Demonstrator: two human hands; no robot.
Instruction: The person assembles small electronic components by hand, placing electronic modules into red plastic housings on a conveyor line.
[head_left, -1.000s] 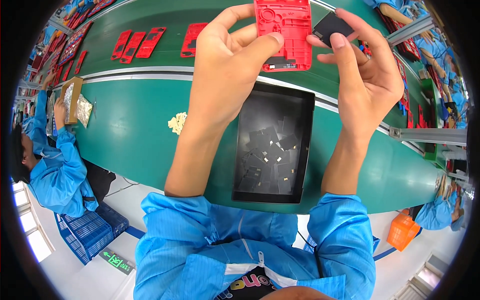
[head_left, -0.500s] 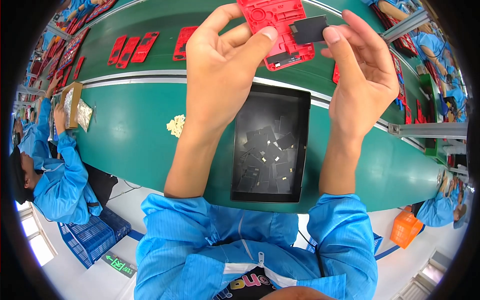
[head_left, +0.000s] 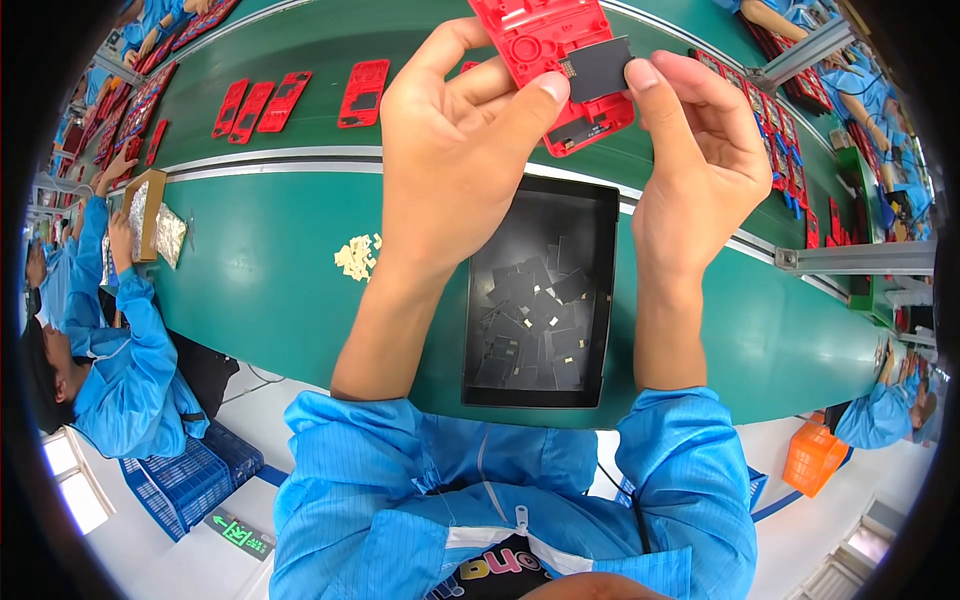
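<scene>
My left hand (head_left: pixel 465 150) is closed round the left side of a red plastic housing (head_left: pixel 527 48), its thumb pressed on the inner face. The housing is raised above the bench, with moulded ribs and a round recess showing. Between the thumb and fingers of my right hand (head_left: pixel 700 150) is the right edge of a thin black rectangular panel (head_left: pixel 600 70). That panel lies over the middle of the housing, its left edge close to my left thumb. Whether it is seated there I cannot tell. Below my hands is a black tray (head_left: pixel 610 300) with many loose black panels in it.
Several red housings (head_left: pixel 363 95) lie on the green belt (head_left: pixel 320 130) beyond the metal rail. A pile of small cream pieces (head_left: pixel 355 257) sits on the bench left of the tray. At the left a co-worker (head_left: pixel 130 360) reaches toward a cardboard box (head_left: pixel 150 215). A metal post (head_left: pixel 860 258) stands at right.
My right hand has brought the black panel left and slightly down, farther over the red housing. The housing has shifted slightly right and down. The red housings on the belt have moved a little left.
</scene>
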